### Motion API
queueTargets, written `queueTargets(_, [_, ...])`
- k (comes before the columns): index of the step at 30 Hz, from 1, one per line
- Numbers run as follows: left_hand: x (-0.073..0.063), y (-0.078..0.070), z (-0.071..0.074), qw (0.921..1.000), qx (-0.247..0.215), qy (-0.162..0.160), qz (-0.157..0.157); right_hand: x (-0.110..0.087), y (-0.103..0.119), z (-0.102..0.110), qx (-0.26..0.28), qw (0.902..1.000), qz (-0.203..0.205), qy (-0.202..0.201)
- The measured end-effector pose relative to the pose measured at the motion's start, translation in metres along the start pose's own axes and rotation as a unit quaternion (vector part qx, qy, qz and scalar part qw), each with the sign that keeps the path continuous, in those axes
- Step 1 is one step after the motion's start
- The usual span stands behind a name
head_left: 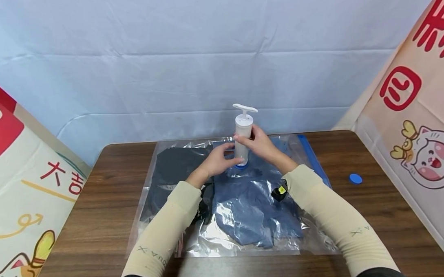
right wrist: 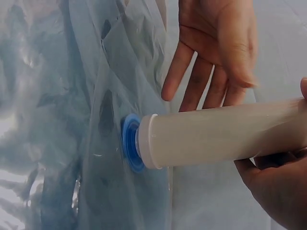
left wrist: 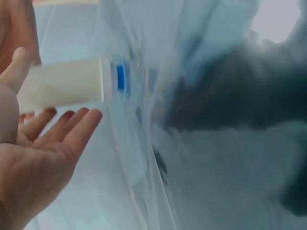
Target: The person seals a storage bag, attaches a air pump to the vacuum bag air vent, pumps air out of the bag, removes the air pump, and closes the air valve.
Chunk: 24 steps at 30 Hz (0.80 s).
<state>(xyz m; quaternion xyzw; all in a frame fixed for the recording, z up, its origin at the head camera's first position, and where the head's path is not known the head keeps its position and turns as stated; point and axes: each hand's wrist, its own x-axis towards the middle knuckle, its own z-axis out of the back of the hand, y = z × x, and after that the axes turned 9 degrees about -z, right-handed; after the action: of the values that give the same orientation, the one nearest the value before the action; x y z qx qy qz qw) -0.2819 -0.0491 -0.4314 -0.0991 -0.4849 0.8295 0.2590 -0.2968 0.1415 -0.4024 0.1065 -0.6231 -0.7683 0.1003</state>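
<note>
A white hand pump (head_left: 243,130) with a T-shaped handle stands upright on the blue valve (right wrist: 132,143) of a clear plastic vacuum bag (head_left: 201,246). My right hand (head_left: 261,144) grips the upper part of its barrel, thumb in front. Around the lower barrel is my left hand (head_left: 220,159), its fingers extended and spread apart. In the right wrist view those fingers stand beside the barrel with a gap. Through the film show folded blue fabric (head_left: 243,213) under the pump and dark fabric (head_left: 179,164) on the left.
On the brown wooden table (head_left: 357,223) a round blue cap (head_left: 355,178) lies right of the bag. A blue strip (head_left: 313,155) runs along the bag's right edge. Behind the table hangs a pale cloth (head_left: 190,82), with printed banners at both sides.
</note>
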Motion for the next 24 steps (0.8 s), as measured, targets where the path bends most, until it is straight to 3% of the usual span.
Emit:
queueTargets(7, [0.007, -0.003, -0.012, 0.9971, 0.026, -0.072, 0.005, -0.001, -0.001, 0.0, 0.003, 1.0, 0.007, -0.005])
queueTargets(12, [0.012, -0.001, -0.014, 0.9947, 0.036, -0.097, -0.004, -0.004, 0.005, 0.004, -0.02, 0.9996, 0.021, -0.001])
queueTargets(18, [0.013, 0.0, -0.011, 0.9951, 0.045, -0.088, -0.005, -0.006, 0.018, 0.01, -0.02, 0.9978, 0.064, -0.006])
queueTargets(24, [0.013, -0.001, -0.012, 0.9981, 0.024, -0.053, -0.022, -0.007, 0.023, 0.014, -0.033, 0.9969, 0.07, -0.012])
